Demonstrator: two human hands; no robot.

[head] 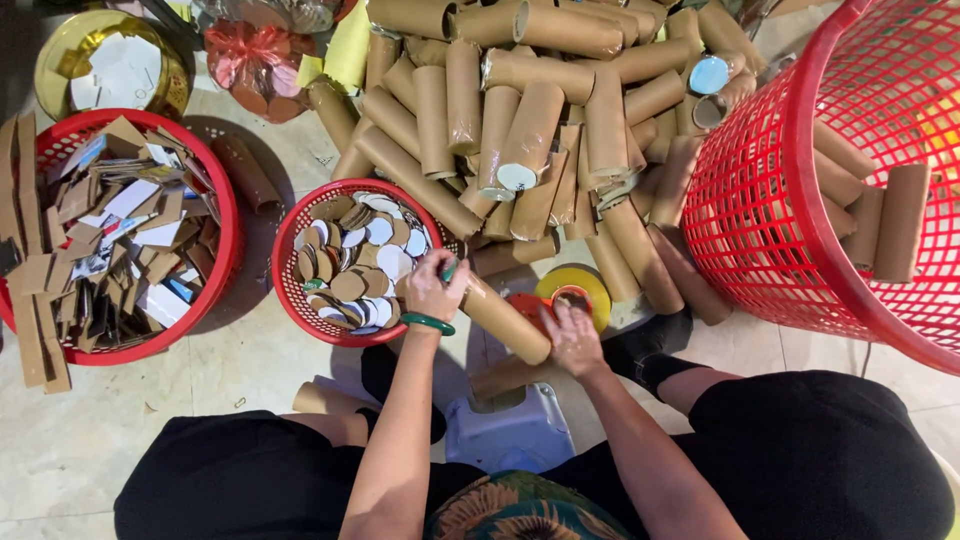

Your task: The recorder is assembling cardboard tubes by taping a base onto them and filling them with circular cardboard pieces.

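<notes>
1. Person is sitting on a low stool (510, 430) on the tiled floor (70, 440), seen from above, both bare arms reaching forward.
2. Left hand (433, 285) is curling shut around a small green tool (450, 270) at the upper end of a cardboard tube (503, 318); a green bangle (427, 322) is sitting on that wrist.
3. The tube is lying tilted between the two hands, upper end at the left hand, lower end beside the right hand.
4. Right hand (573, 338) is pressing down flat, fingers loosely bent, on a yellow tape roll (590, 285) and an orange thing under it; cannot tell if it is gripping anything.
5. Small red basket (290, 280) is sitting just left of the left hand, holding round cardboard discs (355, 260), brown and white.
6. Larger red basket (225, 210) at far left is holding cardboard scraps (110, 240).
7. A pile of tubes (530, 110) is lying on the floor ahead of the hands.
8. Tall red mesh basket (770, 200) at right is holding more tubes.
9. A gold round tin (60, 60) is standing at top left.
</notes>
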